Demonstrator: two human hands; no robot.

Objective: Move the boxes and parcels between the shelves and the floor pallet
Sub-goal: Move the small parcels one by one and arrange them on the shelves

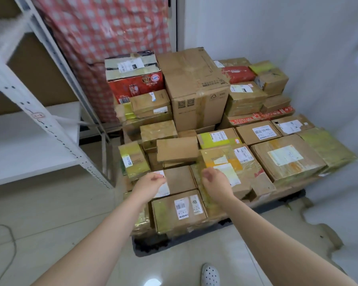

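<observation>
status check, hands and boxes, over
Left hand open, empty. Right hand open, empty. Both over small brown box at pallet front, not gripped. Nothing on top of it.

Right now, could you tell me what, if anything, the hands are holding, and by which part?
Nothing: left hand and right hand are loosely curled, empty, over the boxes.

The pallet (pixel 147 247) lay almost wholly hidden under the boxes (pixel 196 85), only its dark front edge showing. The shelf rack (pixel 39 120) was cut off by the left and top edges, and the white shoe (pixel 210 275) by the bottom one. The left hand (pixel 151 183) covered part of one white label (pixel 163 191). Print on the labels was too small to read.
</observation>
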